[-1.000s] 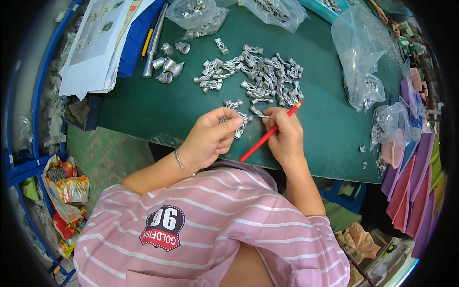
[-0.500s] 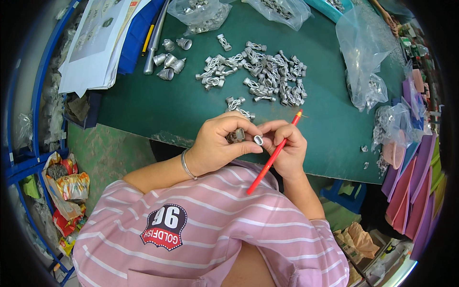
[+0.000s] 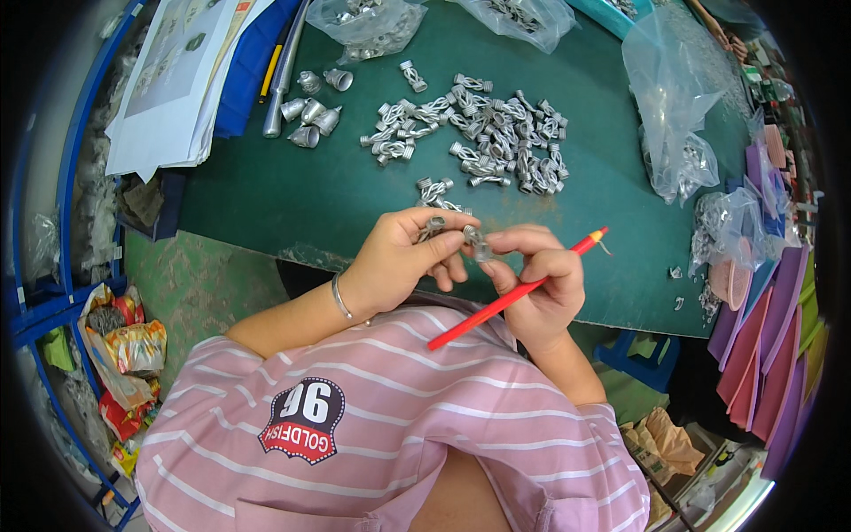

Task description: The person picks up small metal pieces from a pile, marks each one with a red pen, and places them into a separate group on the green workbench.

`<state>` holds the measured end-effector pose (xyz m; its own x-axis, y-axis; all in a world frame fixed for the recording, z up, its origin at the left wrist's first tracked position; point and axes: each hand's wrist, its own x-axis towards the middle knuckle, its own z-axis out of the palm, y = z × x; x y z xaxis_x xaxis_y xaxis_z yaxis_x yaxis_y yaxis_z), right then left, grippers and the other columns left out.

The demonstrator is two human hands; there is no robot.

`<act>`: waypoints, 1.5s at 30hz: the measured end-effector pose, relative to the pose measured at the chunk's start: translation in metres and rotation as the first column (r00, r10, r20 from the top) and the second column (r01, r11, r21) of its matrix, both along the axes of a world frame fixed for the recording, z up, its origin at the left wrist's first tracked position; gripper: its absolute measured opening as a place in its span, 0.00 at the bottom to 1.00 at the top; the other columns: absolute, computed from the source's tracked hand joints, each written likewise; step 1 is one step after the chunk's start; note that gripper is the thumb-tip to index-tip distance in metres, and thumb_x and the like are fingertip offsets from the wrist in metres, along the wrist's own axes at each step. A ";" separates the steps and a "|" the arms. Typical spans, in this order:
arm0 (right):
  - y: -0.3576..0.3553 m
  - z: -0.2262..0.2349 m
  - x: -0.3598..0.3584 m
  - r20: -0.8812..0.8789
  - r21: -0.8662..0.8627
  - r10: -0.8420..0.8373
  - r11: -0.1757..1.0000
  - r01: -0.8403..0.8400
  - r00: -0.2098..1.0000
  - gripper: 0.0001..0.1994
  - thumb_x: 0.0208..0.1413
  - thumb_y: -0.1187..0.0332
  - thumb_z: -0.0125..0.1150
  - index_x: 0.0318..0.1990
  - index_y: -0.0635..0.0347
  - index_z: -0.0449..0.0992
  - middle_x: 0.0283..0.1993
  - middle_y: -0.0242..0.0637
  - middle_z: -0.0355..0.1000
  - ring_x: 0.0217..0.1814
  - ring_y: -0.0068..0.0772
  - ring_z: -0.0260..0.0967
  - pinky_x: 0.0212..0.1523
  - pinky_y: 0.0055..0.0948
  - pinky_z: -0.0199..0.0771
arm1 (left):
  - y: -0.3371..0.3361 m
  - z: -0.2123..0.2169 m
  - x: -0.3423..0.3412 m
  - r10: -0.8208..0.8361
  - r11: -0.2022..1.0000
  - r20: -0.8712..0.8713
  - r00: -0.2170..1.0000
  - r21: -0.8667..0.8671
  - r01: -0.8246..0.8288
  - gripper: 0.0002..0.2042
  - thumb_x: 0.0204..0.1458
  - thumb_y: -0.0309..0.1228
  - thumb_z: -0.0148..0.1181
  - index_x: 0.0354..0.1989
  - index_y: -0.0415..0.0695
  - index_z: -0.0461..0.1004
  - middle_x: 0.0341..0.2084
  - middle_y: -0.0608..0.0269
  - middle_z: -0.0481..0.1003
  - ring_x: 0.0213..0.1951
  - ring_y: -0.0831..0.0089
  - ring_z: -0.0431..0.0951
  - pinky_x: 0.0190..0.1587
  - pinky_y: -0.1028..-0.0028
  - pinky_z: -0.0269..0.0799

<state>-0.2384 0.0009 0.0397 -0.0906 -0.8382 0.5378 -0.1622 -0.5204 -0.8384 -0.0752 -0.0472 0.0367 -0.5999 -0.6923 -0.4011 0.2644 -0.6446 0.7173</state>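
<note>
Now both hands still pinch the metal part.

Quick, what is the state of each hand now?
Left hand: closed on a small metal part.
Right hand: closed, holding a red pencil and pinching another small metal piece.

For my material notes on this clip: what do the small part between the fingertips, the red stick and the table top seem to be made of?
Small part: grey with dull glints, likely cast metal. Red stick, held in the right hand: smooth and even in colour, plastic or painted wood, which one is unclear. Table top: matte dark green, probably a rubber or vinyl mat.
</note>
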 end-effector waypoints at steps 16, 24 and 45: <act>-0.023 -0.024 -0.001 -0.111 0.452 -0.042 0.888 0.088 0.993 0.11 0.43 0.84 0.57 0.22 0.61 0.61 0.24 0.37 0.68 0.27 0.29 0.66 0.27 0.27 0.66 | -0.008 -0.008 0.016 0.272 0.959 0.163 0.948 -0.131 -0.253 0.08 0.50 0.25 0.56 0.39 0.38 0.71 0.17 0.75 0.62 0.16 0.89 0.54 0.15 0.85 0.47; -0.012 -0.020 -0.005 0.527 0.446 0.101 0.813 -0.376 0.844 0.12 0.48 0.84 0.56 0.25 0.59 0.59 0.34 0.41 0.69 0.33 0.25 0.67 0.35 0.22 0.70 | -0.004 0.003 0.005 0.174 0.858 0.251 0.952 -0.514 -0.021 0.10 0.43 0.22 0.62 0.36 0.38 0.74 0.24 0.70 0.70 0.28 0.84 0.67 0.30 0.85 0.62; -0.002 -0.011 0.001 0.157 0.053 -0.006 0.999 -0.002 0.988 0.21 0.39 0.85 0.63 0.32 0.57 0.55 0.37 0.47 0.69 0.36 0.32 0.68 0.36 0.27 0.70 | 0.000 0.002 0.005 0.019 0.967 0.159 0.987 -0.254 0.023 0.09 0.49 0.20 0.55 0.40 0.33 0.73 0.22 0.64 0.73 0.19 0.84 0.67 0.18 0.85 0.61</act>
<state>-0.2378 -0.0013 0.0291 -0.1725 -0.8647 0.4718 -0.0271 -0.4746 -0.8798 -0.0701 -0.0468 0.0391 -0.5443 -0.7826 -0.3021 0.1326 -0.4358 0.8902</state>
